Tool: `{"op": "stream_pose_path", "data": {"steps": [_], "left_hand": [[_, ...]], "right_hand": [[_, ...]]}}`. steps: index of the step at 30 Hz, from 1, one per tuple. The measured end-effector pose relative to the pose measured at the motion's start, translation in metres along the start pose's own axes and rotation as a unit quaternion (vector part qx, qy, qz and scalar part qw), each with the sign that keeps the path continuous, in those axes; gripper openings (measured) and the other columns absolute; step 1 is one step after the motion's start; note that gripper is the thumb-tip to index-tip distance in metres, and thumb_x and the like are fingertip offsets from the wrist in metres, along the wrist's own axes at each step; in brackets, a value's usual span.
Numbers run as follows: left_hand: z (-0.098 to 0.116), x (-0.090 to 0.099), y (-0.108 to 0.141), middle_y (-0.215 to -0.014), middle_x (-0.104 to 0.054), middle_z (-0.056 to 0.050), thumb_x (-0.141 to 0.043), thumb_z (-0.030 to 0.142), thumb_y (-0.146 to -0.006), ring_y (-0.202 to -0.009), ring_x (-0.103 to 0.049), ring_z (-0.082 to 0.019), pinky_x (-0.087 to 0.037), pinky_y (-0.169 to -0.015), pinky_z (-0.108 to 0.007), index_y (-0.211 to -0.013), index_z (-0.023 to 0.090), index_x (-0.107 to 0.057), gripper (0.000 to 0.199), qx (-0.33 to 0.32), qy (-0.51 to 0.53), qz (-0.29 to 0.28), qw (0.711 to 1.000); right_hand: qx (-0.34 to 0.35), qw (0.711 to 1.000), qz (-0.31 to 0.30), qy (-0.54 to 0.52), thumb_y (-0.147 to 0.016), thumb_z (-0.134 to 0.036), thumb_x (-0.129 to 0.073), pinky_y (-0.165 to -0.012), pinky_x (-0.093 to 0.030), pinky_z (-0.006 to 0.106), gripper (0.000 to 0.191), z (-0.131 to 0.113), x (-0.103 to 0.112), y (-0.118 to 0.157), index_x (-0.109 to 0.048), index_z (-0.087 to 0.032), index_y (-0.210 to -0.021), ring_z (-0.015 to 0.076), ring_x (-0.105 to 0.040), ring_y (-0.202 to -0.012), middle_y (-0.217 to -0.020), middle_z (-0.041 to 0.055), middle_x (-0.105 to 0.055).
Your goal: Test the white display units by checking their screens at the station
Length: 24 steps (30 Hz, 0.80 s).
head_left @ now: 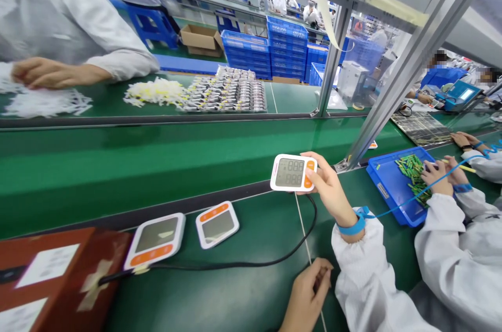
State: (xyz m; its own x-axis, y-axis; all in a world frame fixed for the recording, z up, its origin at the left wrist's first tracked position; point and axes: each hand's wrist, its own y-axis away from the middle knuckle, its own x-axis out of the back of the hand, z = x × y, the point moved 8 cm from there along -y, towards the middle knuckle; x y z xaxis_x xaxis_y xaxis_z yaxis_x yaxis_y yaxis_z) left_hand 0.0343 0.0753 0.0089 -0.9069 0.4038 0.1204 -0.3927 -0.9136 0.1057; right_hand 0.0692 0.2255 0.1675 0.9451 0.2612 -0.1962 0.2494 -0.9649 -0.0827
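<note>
My right hand (328, 187) holds a white monitor unit (292, 172) with orange buttons just above the green table; its screen shows all digits lit. A blue wrist strap (353, 226) circles that wrist. A black cable (251, 263) runs from the unit down and left to a red-brown box (58, 269). My left hand (308, 290) rests on the table near the front edge, fingers curled, with nothing visible in it. Two more white units (157, 238) (217, 224) lie flat with dark screens to the left.
A green conveyor belt (137, 159) runs across behind the table. A co-worker's hands (441, 172) at the right pick in a blue tray (392, 188) of green parts. Another person's hand (43, 73) sorts white pieces across the belt. A slanted metal post (396, 81) stands at the right.
</note>
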Motion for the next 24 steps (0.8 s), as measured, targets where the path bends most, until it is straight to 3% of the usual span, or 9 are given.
{"op": "stream_pose_path", "data": {"steps": [12,18,21,24], "left_hand": [[0.010,0.004,0.001,-0.068,-0.060,0.000,-0.044,0.032,-0.089,-0.060,-0.052,-0.014,-0.042,-0.059,-0.022,-0.085,0.019,-0.060,0.021,-0.007,0.001,0.019,1.000],[0.001,0.007,-0.001,-0.067,-0.063,-0.001,-0.047,0.040,-0.088,-0.059,-0.057,-0.015,-0.045,-0.058,-0.022,-0.085,0.019,-0.062,0.026,-0.006,-0.017,0.017,1.000],[-0.006,0.009,-0.002,-0.066,-0.063,0.000,-0.047,0.049,-0.088,-0.059,-0.060,-0.016,-0.047,-0.058,-0.022,-0.085,0.020,-0.063,0.033,-0.007,-0.027,0.010,1.000],[-0.012,0.011,-0.004,-0.066,-0.065,-0.001,-0.048,0.057,-0.087,-0.061,-0.062,-0.017,-0.050,-0.060,-0.023,-0.088,0.021,-0.063,0.039,-0.007,-0.024,0.001,1.000]], "right_hand": [[-0.011,1.000,-0.003,-0.001,-0.081,-0.049,-0.060,-0.058,-0.060,0.028,0.047,0.001,-0.001,0.000,-0.046,-0.027,-0.120,0.0154,-0.065,-0.076,-0.107,0.0026,-0.062],[0.001,1.000,-0.016,-0.010,-0.079,-0.051,-0.062,-0.063,-0.059,0.026,0.050,0.000,0.001,-0.001,-0.047,-0.027,-0.121,0.0147,-0.063,-0.080,-0.109,0.0015,-0.061],[0.029,0.999,-0.015,0.002,-0.082,-0.047,-0.061,-0.066,-0.057,0.024,0.047,-0.002,0.015,0.005,-0.048,-0.026,-0.122,0.0140,-0.062,-0.083,-0.107,0.0018,-0.061],[0.062,0.995,0.049,0.058,-0.081,-0.042,-0.064,-0.073,-0.054,0.022,0.046,0.001,0.055,0.021,-0.053,-0.022,-0.121,0.0124,-0.061,-0.084,-0.104,0.0020,-0.062]]}}
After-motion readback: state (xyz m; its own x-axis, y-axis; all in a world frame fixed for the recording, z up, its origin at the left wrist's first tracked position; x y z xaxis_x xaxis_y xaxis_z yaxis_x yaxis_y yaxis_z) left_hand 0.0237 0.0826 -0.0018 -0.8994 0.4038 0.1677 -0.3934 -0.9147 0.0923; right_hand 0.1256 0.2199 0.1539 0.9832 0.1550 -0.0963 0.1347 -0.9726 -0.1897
